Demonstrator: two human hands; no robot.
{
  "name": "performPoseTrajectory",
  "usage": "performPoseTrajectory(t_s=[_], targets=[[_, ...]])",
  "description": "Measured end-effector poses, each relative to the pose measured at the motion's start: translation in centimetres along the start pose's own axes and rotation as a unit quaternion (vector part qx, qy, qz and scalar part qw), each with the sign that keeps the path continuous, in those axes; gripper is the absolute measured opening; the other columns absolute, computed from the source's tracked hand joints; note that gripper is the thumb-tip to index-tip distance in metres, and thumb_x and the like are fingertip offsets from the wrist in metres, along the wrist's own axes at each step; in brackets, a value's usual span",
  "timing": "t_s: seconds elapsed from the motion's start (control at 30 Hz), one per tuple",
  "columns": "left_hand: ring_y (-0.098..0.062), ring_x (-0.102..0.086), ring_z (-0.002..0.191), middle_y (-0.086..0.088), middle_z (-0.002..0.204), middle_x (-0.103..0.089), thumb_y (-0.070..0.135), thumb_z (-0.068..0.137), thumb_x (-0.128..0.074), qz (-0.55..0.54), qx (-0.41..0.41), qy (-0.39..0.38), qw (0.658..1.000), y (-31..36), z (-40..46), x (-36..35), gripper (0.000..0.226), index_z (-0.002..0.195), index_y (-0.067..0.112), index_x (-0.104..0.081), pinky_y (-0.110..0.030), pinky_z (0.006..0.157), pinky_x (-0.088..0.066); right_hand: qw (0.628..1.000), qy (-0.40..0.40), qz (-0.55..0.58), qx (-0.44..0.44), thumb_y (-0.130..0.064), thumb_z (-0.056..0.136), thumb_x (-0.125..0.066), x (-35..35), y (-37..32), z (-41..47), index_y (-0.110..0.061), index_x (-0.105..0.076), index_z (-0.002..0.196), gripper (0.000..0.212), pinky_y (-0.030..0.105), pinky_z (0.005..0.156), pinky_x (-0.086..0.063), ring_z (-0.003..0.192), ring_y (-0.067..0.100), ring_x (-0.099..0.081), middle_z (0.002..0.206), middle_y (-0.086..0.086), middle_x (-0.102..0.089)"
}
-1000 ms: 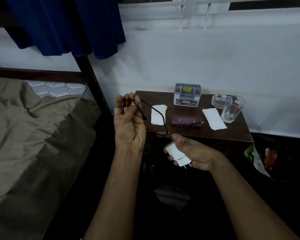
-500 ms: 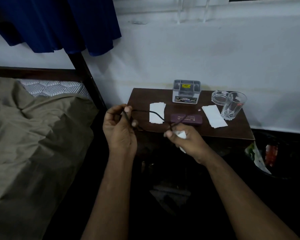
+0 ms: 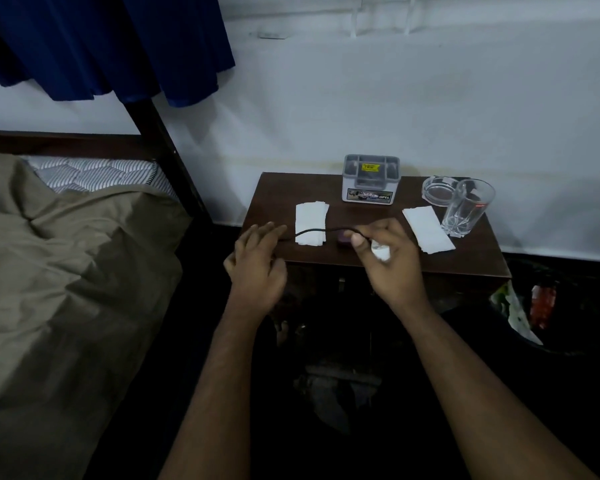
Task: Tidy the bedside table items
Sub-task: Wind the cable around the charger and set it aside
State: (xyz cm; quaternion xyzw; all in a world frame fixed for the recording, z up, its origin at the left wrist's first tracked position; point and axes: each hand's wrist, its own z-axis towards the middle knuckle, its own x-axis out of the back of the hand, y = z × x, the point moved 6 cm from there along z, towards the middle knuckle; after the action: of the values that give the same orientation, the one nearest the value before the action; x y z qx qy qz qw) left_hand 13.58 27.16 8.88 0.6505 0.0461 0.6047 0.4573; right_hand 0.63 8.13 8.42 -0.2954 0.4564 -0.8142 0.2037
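A dark wooden bedside table point(image 3: 465, 261) stands against the wall. My right hand point(image 3: 392, 261) grips a white charger plug point(image 3: 381, 251) and pinches its black cable point(image 3: 321, 231) over the table's front. The cable arcs left across a folded white tissue point(image 3: 310, 223) toward my left hand point(image 3: 257, 268), whose fingers are spread and relaxed by the table's left edge; the cable passes close under them. A small purple case point(image 3: 343, 237) is mostly hidden behind my right hand. A second tissue point(image 3: 428, 230), a drinking glass point(image 3: 466, 207), a glass ashtray point(image 3: 437, 194) and a grey organiser box point(image 3: 369, 180) also sit on the table.
A bed with an olive blanket point(image 3: 66, 271) lies at the left, its dark post point(image 3: 163, 147) close to the table. Blue cloth point(image 3: 111, 43) hangs above. A dark bin with rubbish point(image 3: 541, 306) stands right of the table. The floor below is dark.
Both hands have moved forward over the table's front. My left hand has opened and loosened its hold on the cable. My right hand now pinches the cable beside the plug.
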Motion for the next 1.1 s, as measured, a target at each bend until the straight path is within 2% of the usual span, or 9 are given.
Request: performPoseTrajectory(t_s=[0.13,0.2,0.27,0.47,0.67,0.77,0.83,0.97,1.1], targets=[[-0.002,-0.043,0.140,0.013,0.140,-0.060,0.031,0.091,-0.059,-0.086,-0.130,-0.002,0.988,3.4,-1.2,-1.5,0.048,0.139,0.027,-0.059,-0.027,0.110,-0.024,0.992,-0.107,-0.024,0.056,-0.022,0.093,-0.070,-1.6,-1.3,-0.4,-0.018,-0.080,0.103,0.014,0.011,0.085,-0.040,0.093,-0.002,-0.057,0.095,-0.005,-0.054],[0.004,-0.063,0.116,0.012,0.117,-0.073,0.032,0.097,-0.066,-0.142,-0.142,-0.033,0.979,3.9,-1.3,-2.3,0.033,0.128,0.022,-0.066,-0.024,0.100,-0.045,0.986,-0.152,-0.026,0.068,-0.017,0.092,-0.069,-2.4,-1.7,-0.8,-0.017,-0.078,0.100,0.012,0.012,0.082,-0.040,0.089,0.001,-0.058,0.093,-0.008,-0.052],[0.003,-0.070,0.094,0.009,0.099,-0.078,0.023,0.099,-0.066,-0.164,-0.137,-0.045,0.976,3.7,-1.0,-2.7,0.017,0.113,0.017,-0.073,-0.023,0.082,-0.053,0.983,-0.170,-0.046,0.060,-0.020,0.093,-0.070,-2.8,-1.5,-0.9,-0.017,-0.077,0.099,0.009,0.015,0.081,-0.042,0.088,0.004,-0.058,0.093,-0.010,-0.052],[-0.010,-0.052,0.052,0.007,0.057,-0.058,0.020,0.100,-0.060,-0.339,-0.044,0.076,0.937,1.2,0.1,-0.4,0.012,0.095,0.013,-0.069,-0.025,0.055,-0.044,0.981,-0.157,-0.112,0.021,-0.034,0.091,-0.073,-1.8,0.8,-0.2,-0.019,-0.075,0.096,0.016,0.023,0.082,-0.046,0.091,0.005,-0.059,0.096,-0.010,-0.053],[-0.021,-0.060,0.056,-0.001,0.061,-0.061,0.020,0.103,-0.057,-0.320,-0.002,0.100,0.942,-0.5,0.4,-0.2,0.015,0.093,0.016,-0.067,-0.032,0.056,-0.049,0.984,-0.129,-0.123,0.014,-0.041,0.092,-0.071,-1.6,1.5,0.0,-0.024,-0.075,0.098,0.019,0.028,0.081,-0.050,0.094,0.004,-0.059,0.098,-0.015,-0.051],[-0.009,-0.064,0.068,0.009,0.074,-0.068,0.034,0.102,-0.057,-0.262,-0.020,0.019,0.965,0.0,0.1,-1.8,0.019,0.096,0.020,-0.068,-0.030,0.062,-0.050,0.974,-0.130,-0.177,0.050,-0.043,0.090,-0.071,-1.9,0.8,-0.3,-0.030,-0.075,0.096,0.015,0.032,0.073,-0.050,0.096,0.008,-0.057,0.100,-0.016,-0.049],[-0.008,-0.069,0.085,0.009,0.091,-0.074,0.040,0.098,-0.061,-0.245,-0.055,-0.064,0.966,1.3,-0.6,-3.4,0.022,0.106,0.022,-0.071,-0.032,0.075,-0.056,0.962,-0.147,-0.211,0.094,-0.045,0.088,-0.064,-2.5,-0.1,-0.8,-0.031,-0.072,0.095,0.017,0.030,0.069,-0.048,0.098,0.009,-0.057,0.103,-0.017,-0.048],[-0.007,-0.070,0.110,0.003,0.114,-0.076,0.025,0.094,-0.070,-0.223,-0.076,-0.145,0.961,2.6,-0.9,-5.1,0.033,0.126,0.014,-0.069,-0.030,0.098,-0.053,0.955,-0.169,-0.219,0.111,-0.032,0.083,-0.064,-3.4,-0.4,-1.2,-0.034,-0.067,0.104,0.022,0.032,0.069,-0.051,0.097,0.004,-0.053,0.105,-0.020,-0.046],[-0.009,-0.071,0.110,0.003,0.114,-0.077,0.013,0.099,-0.065,-0.235,-0.079,-0.098,0.964,2.4,-0.1,-3.8,0.025,0.123,0.011,-0.073,-0.031,0.100,-0.054,0.982,-0.147,-0.109,0.042,-0.026,0.088,-0.075,-2.4,0.6,-0.3,-0.031,-0.064,0.118,0.032,0.025,0.085,-0.051,0.096,-0.002,-0.057,0.103,-0.018,-0.050]])
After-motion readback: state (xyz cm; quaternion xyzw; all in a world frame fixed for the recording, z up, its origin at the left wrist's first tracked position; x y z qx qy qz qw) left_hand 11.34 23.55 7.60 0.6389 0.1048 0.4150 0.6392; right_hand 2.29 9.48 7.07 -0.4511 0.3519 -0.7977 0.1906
